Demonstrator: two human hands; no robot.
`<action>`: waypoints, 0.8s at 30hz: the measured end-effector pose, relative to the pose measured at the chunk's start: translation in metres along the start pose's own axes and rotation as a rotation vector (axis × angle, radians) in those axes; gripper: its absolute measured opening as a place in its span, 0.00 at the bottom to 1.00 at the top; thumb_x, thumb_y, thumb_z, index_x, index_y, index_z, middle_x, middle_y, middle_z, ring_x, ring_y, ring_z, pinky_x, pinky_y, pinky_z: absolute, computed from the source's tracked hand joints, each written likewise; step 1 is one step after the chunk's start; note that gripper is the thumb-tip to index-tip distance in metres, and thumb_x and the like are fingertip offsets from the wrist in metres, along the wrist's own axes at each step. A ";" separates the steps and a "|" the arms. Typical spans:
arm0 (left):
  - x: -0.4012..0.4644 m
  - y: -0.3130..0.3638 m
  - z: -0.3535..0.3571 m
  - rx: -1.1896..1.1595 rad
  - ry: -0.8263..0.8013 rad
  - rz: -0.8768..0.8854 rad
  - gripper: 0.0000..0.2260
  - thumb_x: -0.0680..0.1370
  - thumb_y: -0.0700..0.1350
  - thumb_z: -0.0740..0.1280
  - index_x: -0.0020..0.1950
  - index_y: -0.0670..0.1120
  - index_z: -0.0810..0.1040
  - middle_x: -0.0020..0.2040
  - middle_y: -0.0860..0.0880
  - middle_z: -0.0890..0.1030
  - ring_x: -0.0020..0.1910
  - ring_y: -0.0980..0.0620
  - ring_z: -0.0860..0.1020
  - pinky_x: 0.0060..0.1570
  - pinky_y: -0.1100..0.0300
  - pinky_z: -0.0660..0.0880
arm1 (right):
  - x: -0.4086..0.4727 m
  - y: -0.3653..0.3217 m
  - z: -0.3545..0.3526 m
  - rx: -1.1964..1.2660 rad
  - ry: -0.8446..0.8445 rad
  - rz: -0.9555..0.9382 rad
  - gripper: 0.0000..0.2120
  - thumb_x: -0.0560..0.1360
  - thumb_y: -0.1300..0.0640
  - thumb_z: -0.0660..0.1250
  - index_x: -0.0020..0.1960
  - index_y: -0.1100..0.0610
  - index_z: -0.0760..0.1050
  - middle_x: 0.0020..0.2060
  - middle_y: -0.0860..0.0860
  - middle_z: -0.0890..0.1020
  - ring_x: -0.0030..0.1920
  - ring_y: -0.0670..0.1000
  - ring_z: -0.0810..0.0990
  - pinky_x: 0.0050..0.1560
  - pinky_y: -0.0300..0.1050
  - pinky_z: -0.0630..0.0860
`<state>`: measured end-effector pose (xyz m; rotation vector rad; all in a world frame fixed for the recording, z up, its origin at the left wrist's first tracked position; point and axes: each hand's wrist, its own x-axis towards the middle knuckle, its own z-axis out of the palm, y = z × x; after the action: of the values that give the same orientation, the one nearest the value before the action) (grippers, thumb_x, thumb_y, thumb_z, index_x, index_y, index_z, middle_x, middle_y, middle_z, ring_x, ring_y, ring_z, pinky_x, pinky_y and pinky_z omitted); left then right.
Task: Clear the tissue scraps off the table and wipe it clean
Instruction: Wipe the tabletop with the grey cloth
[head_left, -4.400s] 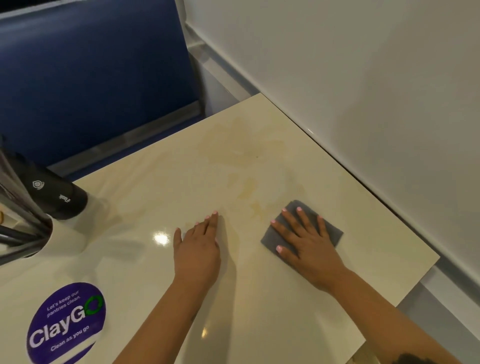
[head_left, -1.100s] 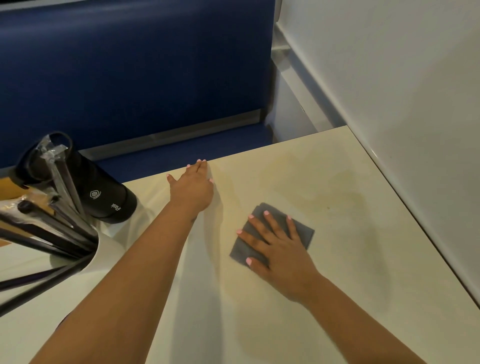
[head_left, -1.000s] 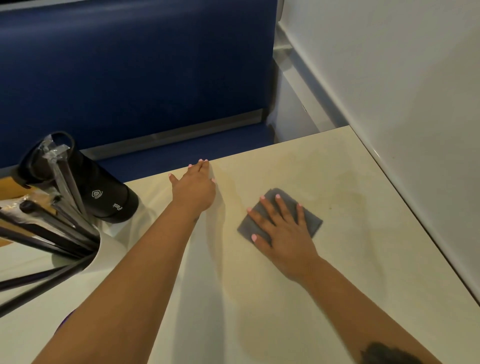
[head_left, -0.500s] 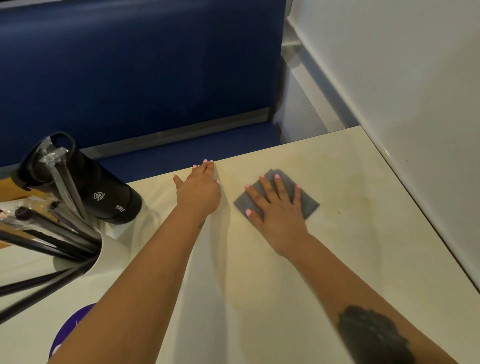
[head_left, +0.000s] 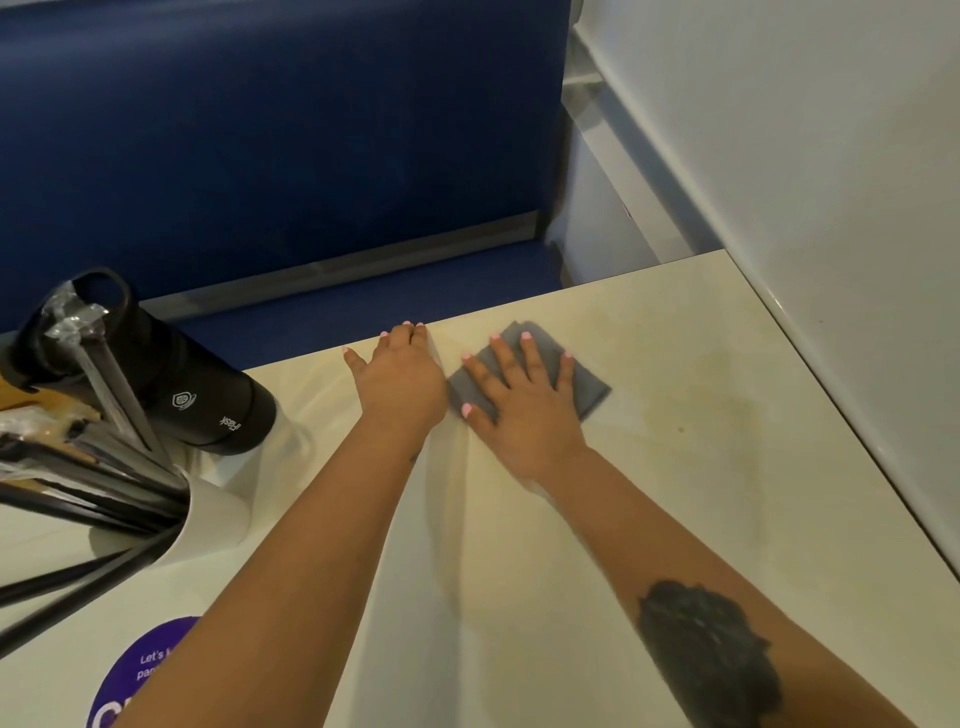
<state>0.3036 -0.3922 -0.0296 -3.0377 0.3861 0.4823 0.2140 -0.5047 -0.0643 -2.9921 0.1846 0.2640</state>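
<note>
No tissue scraps show on the cream worktop (head_left: 649, 519), so the wiping step looks to be in hand. Near its far edge the right hand (head_left: 524, 410) presses the grey cloth (head_left: 587, 384) flat, fingers spread straight, gripping nothing. Just left, the left hand (head_left: 400, 384) rests flat and empty; next should come a sweep toward the yellowish stain at right.

You're at a booth in an office pantry or canteen: a blue padded bench (head_left: 270, 140) faces a glossy cream table (head_left: 701, 467) set against a plain white wall (head_left: 810, 130), and a purple round sticker (head_left: 140, 670) on it begins "Let's".
</note>
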 end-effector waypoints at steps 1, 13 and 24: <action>0.000 0.001 0.000 0.002 0.007 -0.006 0.25 0.81 0.44 0.55 0.77 0.47 0.51 0.77 0.48 0.54 0.75 0.47 0.56 0.71 0.39 0.47 | -0.006 -0.002 0.002 0.003 0.009 -0.054 0.28 0.78 0.37 0.42 0.76 0.41 0.41 0.77 0.48 0.42 0.75 0.56 0.35 0.69 0.64 0.31; 0.014 0.021 -0.006 -0.062 0.042 0.081 0.27 0.80 0.42 0.57 0.77 0.47 0.51 0.77 0.46 0.54 0.76 0.45 0.50 0.73 0.42 0.45 | 0.019 0.020 -0.009 0.013 -0.023 -0.032 0.27 0.79 0.38 0.43 0.76 0.41 0.41 0.77 0.48 0.42 0.75 0.55 0.35 0.68 0.65 0.32; 0.018 0.029 -0.003 -0.086 -0.035 0.105 0.27 0.80 0.39 0.55 0.77 0.46 0.49 0.77 0.46 0.55 0.76 0.46 0.50 0.72 0.42 0.44 | 0.036 0.053 -0.011 -0.017 -0.019 0.014 0.27 0.79 0.39 0.42 0.76 0.42 0.41 0.77 0.48 0.42 0.75 0.56 0.37 0.69 0.66 0.37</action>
<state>0.3137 -0.4249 -0.0327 -3.0979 0.5383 0.5714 0.2442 -0.5622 -0.0661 -3.0048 0.2020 0.2973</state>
